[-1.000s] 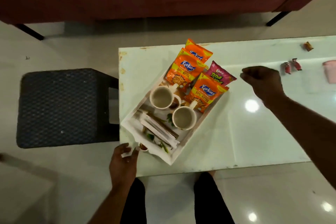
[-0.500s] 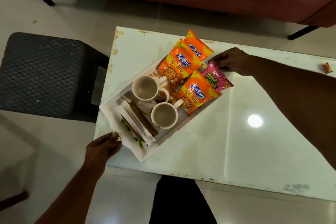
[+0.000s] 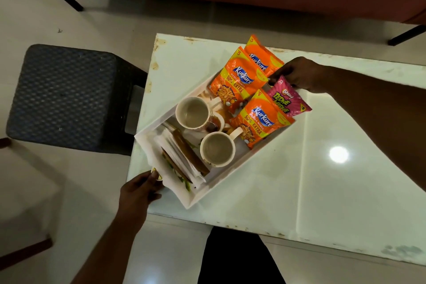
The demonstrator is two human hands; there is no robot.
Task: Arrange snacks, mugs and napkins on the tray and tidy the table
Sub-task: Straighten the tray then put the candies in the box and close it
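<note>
While both hands grip tray [image 3: 227, 188] ends: two mugs [image 3: 194, 112], napkins [image 3: 178, 157], snacks [image 3: 237, 80] inside.

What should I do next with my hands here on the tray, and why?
Probably lift the tray evenly with both hands. Your left hand grips its near corner and your right hand is at the far end by the pink snack packet. The two mugs, napkins and orange snack packets already sit inside, and the tray lies askew over the table edge.
</note>
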